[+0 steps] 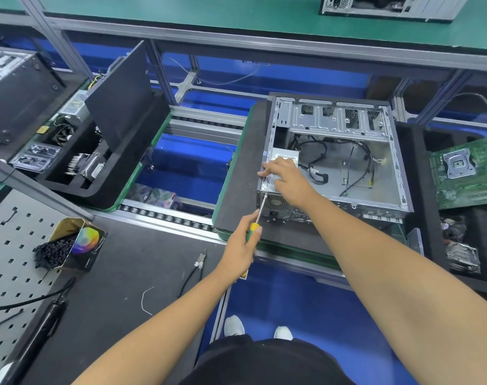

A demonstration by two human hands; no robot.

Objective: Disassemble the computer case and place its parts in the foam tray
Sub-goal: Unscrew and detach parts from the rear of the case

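An open grey computer case [375, 173] lies on a black foam pad, with loose black cables inside. My left hand [241, 245] grips a yellow-and-green screwdriver [260, 211] whose tip touches the case's rear corner beside the power supply [278, 201]. My right hand [284, 176] rests on top of the power supply, fingers spread over its label and the case edge. A green motherboard [464, 173] lies in the black foam tray [420, 151] to the right of the case.
A second foam tray [103, 187] at left holds a side panel, a fan and other parts. Nearer me lie cutters [200, 259], a box of black cable ties [64, 245], a black power tool [47, 315] and a pegboard. A roller conveyor runs between the trays.
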